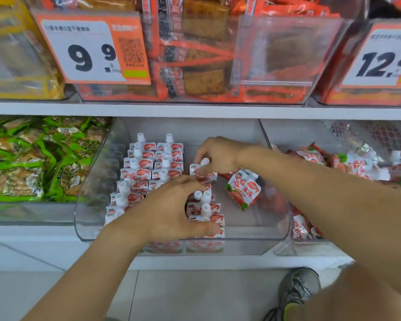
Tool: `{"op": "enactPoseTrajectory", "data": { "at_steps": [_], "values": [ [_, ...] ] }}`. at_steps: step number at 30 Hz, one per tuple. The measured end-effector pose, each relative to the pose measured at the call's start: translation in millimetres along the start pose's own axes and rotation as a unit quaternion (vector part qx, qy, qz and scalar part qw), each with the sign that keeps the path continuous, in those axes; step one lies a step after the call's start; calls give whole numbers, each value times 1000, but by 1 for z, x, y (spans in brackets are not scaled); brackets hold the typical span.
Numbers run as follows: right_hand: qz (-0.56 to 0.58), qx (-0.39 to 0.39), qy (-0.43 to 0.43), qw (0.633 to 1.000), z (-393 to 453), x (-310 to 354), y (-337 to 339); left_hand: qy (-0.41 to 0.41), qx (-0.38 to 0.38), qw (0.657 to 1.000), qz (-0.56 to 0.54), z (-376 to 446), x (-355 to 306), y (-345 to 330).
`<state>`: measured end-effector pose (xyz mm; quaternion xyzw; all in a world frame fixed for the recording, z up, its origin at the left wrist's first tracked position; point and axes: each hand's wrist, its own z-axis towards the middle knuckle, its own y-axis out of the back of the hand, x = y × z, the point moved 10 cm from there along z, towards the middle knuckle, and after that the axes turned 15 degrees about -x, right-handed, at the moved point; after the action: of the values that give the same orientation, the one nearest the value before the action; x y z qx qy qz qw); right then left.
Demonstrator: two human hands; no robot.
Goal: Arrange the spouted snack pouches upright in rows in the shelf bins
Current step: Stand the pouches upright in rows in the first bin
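Note:
A clear plastic shelf bin (252, 237) holds red-and-white spouted pouches. Two upright rows (148, 167) fill its left side, and a third, shorter row (205, 207) stands in the middle. My left hand (169, 209) curls around the front of this third row, thumb at the near end, fingers over the caps. My right hand (218, 156) pinches the white spout of a pouch (203, 169) at the back of the third row. One loose pouch (243, 188) lies tilted on the bin's right side.
The clear bin to the right (310, 249) holds a jumbled heap of the same pouches (347, 163). Green snack packs (33, 158) fill the bin to the left. The upper shelf carries orange packs and price cards. My shoe (296, 290) is on the tiled floor.

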<state>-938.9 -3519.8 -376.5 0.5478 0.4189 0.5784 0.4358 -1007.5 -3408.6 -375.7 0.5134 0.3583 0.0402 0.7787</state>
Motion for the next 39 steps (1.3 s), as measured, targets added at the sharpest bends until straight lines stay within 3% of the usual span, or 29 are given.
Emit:
{"op": "enactPoseTrajectory", "data": {
  "at_steps": [2,7,13,19,25,34,36,39],
  "values": [
    [25,62,-20,998,9,-8,-18,-7,-10,1000,-1,-2,1,0],
    [107,76,-35,991,19,-21,-25,-8,-29,999,10,-4,1,2],
    [137,183,-40,973,-1,-12,-36,5,-65,997,52,-12,-3,11],
    [156,185,-59,968,-6,-7,-47,27,-61,995,74,-21,-5,16],
    [191,224,-106,950,-14,-11,-52,43,-104,990,85,-24,0,16],
    [317,266,-158,896,-29,0,-61,31,-128,990,58,-22,2,22],
    [307,259,-157,902,-30,-2,-61,31,-122,991,47,-19,3,24],
    [215,244,-115,939,-25,-1,-58,27,-140,990,20,-9,2,33]
  ]
}}
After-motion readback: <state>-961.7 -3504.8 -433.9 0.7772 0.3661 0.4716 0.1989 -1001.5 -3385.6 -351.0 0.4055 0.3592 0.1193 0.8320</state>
